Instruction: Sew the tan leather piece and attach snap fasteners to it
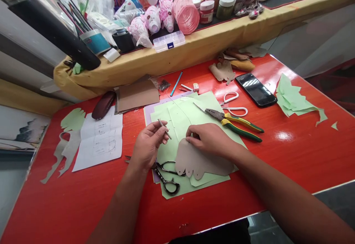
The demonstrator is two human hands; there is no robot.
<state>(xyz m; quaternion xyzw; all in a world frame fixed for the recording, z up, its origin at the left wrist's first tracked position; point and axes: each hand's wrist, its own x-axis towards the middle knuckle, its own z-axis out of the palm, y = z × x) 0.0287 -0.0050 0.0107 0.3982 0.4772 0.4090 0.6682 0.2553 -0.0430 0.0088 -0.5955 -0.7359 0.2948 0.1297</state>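
Note:
My left hand point(151, 142) is closed on a thin metal rod point(164, 128), pinched between thumb and fingers above green paper. My right hand point(205, 138) is closed, with thumb and fingertips at the upper edge of a grey cardboard cutout point(191, 159). Small holes mark the cutout's scalloped lower edge. A thin wire or thread point(181, 109) curves up from beside the right fingers. Under both hands lie light green paper sheets point(172, 188). Black-handled scissors point(170, 186) lie beside the cutout, partly behind my left wrist.
Pliers point(235, 124), white-handled scissors point(234, 105) and a phone point(256, 89) lie to the right. A drawn paper sheet point(101, 140) and a dark glasses case point(103, 105) are left. Jars point(226, 5) and painted figures crowd the raised ledge point(177, 59) behind.

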